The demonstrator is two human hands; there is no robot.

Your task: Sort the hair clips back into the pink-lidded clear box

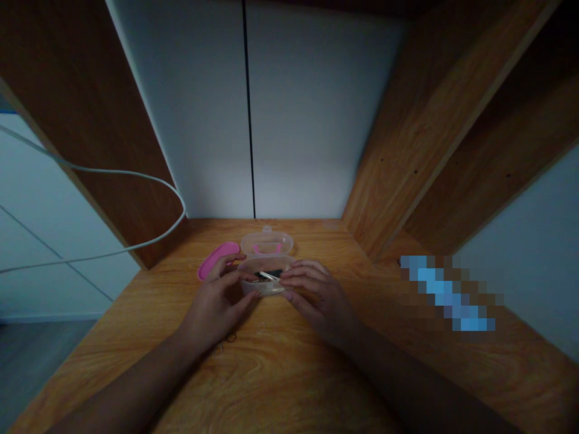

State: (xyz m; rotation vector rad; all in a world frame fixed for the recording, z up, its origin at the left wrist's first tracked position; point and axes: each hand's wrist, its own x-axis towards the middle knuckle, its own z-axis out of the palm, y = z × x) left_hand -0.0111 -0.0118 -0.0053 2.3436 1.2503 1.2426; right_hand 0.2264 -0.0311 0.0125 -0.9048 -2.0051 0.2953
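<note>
A small clear plastic box (266, 284) stands on the wooden desk (280, 374), its hinged lid (266, 243) open and tipped back, with a pink clasp showing. Dark and silvery small items (268, 275) lie inside it. My left hand (216, 304) holds the box's left side, fingers curled round its front edge. My right hand (316, 296) holds the right side, fingertips at the rim over the contents. A pink oval case (217, 259) lies flat just left of the box, behind my left hand.
A white cable (136, 175) loops across the left wooden side panel. A wooden shelf wall (407, 157) rises on the right. Two thin hair ties (225, 343) lie on the desk near my left wrist. A blurred blue patch (450, 295) sits at right.
</note>
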